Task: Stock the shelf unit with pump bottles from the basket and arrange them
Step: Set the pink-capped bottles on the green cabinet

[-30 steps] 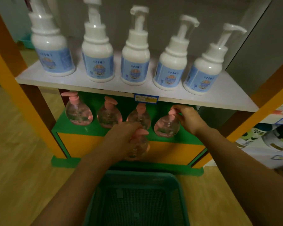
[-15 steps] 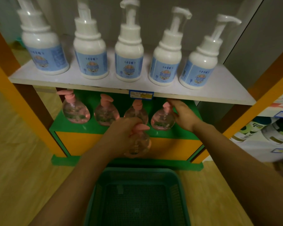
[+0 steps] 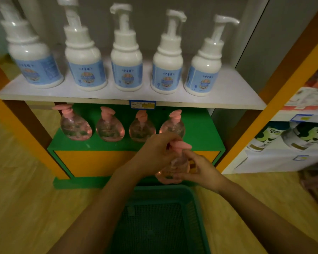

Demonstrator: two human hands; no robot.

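A clear pink pump bottle (image 3: 178,163) is held in front of the shelf unit's orange base, above the green basket (image 3: 162,219). My left hand (image 3: 155,151) grips it around the neck under the pink pump head. My right hand (image 3: 198,169) closes on its lower body. Several matching pink pump bottles (image 3: 108,126) stand in a row on the green bottom shelf (image 3: 200,131). Several white pump bottles with blue labels (image 3: 127,70) line the white upper shelf (image 3: 233,92). I see nothing inside the basket.
Orange posts (image 3: 275,101) frame the unit on both sides. A neighbouring white shelf (image 3: 283,158) at the right carries dark bottles with pale labels. A blue and yellow price tag (image 3: 142,104) hangs on the upper shelf edge. Wooden floor (image 3: 26,198) surrounds the basket.
My right hand left the rightmost pink bottle on the green shelf and came down onto the bottle in my left hand. That bottle has shifted to the right.
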